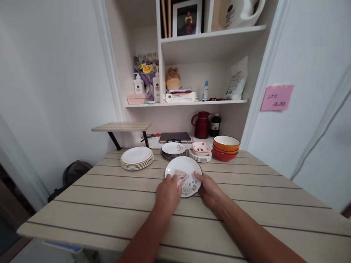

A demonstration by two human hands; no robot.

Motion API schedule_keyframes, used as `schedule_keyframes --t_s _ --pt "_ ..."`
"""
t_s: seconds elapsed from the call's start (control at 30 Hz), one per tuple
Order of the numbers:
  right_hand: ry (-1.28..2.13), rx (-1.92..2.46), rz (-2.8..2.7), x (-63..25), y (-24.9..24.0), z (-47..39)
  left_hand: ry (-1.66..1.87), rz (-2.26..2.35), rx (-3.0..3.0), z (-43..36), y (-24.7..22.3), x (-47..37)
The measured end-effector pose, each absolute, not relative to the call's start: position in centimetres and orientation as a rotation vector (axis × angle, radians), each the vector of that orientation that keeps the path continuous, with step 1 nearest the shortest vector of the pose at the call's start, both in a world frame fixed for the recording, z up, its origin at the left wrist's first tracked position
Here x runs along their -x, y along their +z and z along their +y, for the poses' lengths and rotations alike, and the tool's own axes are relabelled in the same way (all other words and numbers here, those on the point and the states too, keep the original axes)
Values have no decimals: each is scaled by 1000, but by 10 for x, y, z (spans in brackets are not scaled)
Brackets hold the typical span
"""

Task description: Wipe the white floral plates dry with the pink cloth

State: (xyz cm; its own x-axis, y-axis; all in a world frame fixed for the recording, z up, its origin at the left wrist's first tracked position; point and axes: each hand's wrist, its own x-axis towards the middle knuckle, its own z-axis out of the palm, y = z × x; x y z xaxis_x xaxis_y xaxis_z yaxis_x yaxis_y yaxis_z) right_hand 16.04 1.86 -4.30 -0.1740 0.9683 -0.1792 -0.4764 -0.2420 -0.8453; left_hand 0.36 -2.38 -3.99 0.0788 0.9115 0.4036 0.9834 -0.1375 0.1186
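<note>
A white plate [175, 164] with a dark rim and a leaf pattern is held above the slatted table, tilted toward me. My right hand [210, 188] grips its right edge, thumb on the face and fingers behind. My left hand [168, 191] is closed on a pale pink cloth [181, 176], which lies against the middle of the plate. Just behind stands a stack of similar dark-rimmed plates [173, 149]. To its right, small white plates [200, 157] carry a pink patterned dish [201, 147].
White plates [137, 156] are stacked at the left on the table [109, 208]. Orange and red bowls [226, 148] stand at the back right. Behind are a red jug [202, 125], a dark bottle [215, 125] and a small raised shelf [122, 126].
</note>
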Motion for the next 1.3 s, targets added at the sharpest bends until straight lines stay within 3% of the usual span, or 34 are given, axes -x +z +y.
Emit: schedule_keyframes --t_s 0.3,0.67,1.13,1.3 --pt "1640 839 -756 -163 -41 19 -562 -1640 2491 -35 -39 -16" --pt "1654 898 -771 -161 -40 18 -469 -2126 1955 -25 -34 -4" --pt "1726 864 -866 -167 -42 20 -546 -1839 2383 -35 -30 -15" --pt "1761 905 -944 -165 -38 16 -598 -1947 2189 -30 -29 -9"
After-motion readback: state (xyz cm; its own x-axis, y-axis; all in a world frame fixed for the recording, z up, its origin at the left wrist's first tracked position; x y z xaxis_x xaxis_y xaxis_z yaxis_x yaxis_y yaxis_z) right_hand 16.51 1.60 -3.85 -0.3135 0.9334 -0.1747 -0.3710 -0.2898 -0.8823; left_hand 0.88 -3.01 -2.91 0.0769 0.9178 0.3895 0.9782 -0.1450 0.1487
